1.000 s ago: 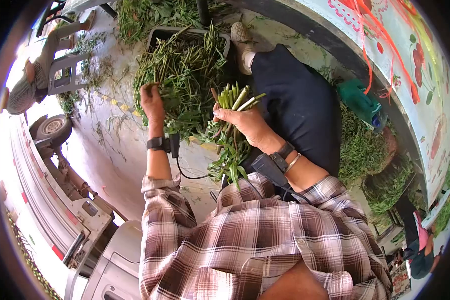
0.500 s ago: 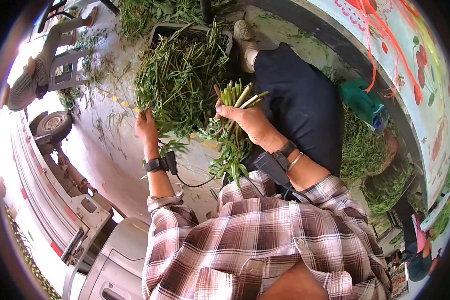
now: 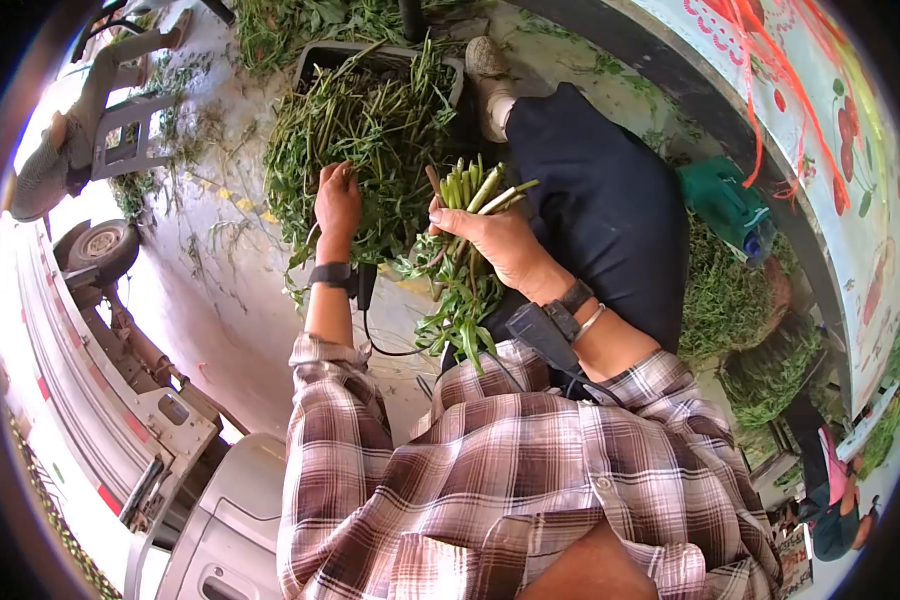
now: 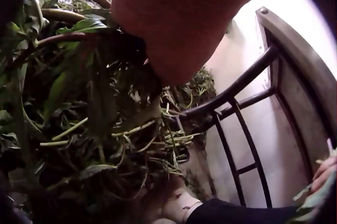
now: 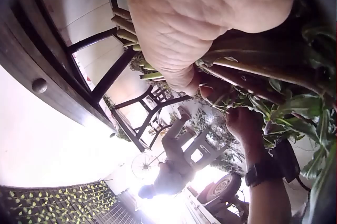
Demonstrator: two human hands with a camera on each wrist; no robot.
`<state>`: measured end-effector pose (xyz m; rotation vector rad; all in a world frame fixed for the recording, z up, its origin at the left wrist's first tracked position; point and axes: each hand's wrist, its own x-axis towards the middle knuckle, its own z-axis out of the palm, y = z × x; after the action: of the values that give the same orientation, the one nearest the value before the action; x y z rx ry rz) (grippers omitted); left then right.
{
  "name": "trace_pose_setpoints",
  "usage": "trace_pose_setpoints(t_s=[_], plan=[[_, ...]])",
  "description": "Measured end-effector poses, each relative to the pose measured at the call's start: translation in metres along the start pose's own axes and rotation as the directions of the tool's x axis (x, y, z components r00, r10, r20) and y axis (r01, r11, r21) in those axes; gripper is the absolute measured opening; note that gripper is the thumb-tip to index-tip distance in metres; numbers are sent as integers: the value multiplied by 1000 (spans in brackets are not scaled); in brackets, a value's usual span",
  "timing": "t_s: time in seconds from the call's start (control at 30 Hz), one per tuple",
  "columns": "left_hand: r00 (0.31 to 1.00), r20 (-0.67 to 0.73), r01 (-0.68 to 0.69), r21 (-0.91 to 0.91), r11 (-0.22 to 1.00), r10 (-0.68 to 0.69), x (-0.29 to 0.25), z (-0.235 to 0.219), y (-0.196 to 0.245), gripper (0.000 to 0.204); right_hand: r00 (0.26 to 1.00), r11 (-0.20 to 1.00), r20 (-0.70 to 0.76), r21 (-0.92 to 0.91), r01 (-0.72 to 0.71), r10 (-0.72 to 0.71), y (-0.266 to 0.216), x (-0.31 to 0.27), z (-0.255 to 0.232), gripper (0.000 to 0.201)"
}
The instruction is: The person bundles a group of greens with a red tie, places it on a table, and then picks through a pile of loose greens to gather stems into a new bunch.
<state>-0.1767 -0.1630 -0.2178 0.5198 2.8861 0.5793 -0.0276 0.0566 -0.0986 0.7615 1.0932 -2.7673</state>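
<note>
My right hand point(image 3: 500, 245) grips a bundle of leafy green stalks point(image 3: 465, 200). Their pale cut ends point up past the thumb, and the leaves hang below the fist. To its left, my left hand point(image 3: 338, 205) is over the near side of a big heap of greens point(image 3: 370, 130), its fingers curled together around a leafy stem point(image 3: 312, 243) that trails beside the wrist. Reddish stems point(image 4: 68, 38) cross close to that hand in the left wrist view; its fingertips are mostly hidden there. The heap fills a dark crate point(image 3: 315, 55) and spills over its rim.
A table with a flowered cover point(image 3: 710, 60) curves along the right. Beneath it lie more greens point(image 3: 725, 300) and a green bag point(image 3: 715, 205). Another person point(image 3: 45, 175) sits at the far left by a grey stool point(image 3: 130, 135). A truck point(image 3: 90, 380) stands at left.
My left hand went down and left from the heap's edge, then back up and right over the greens. The right hand holds its bundle in nearly the same place.
</note>
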Motion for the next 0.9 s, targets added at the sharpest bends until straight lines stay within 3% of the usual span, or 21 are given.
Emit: trace_pose_setpoints(t_s=[0.07,0.13,0.3,0.37,0.47,0.53,0.6,0.73,0.8,0.9], plan=[[1000,11,17,95,995,-18,1,6,-1,24,1000,1000,12,-15,4,-4,-1,-1,1,9],[986,132,77,173,982,-101,2,12,-2,26,1000,1000,5,-8,-1,1,-1,0,0,9],[991,129,22,172,985,-45,1,5,-2,26,1000,1000,10,-10,-4,4,-2,-1,2,8],[979,133,127,190,974,-154,0,-4,2,24,1000,1000,27,-10,7,-7,-1,0,0,8],[980,115,143,160,977,-162,-8,-19,0,24,1000,1000,17,-1,4,-4,0,1,-1,8],[995,42,82,130,988,-88,-17,-28,-1,26,1000,1000,25,1,-9,9,0,1,-1,8],[955,51,280,182,943,-293,-23,-41,8,28,999,1000,33,-1,-22,22,0,1,-1,8],[954,69,299,-149,942,-292,-27,-43,-10,32,999,1000,29,12,-13,12,2,1,-1,8],[946,98,324,-205,924,-310,-27,-40,-16,29,1000,1000,26,18,-5,5,3,1,-2,9],[963,33,260,-359,896,-266,-25,-36,-16,26,1000,1000,13,5,0,0,2,1,-3,9]])
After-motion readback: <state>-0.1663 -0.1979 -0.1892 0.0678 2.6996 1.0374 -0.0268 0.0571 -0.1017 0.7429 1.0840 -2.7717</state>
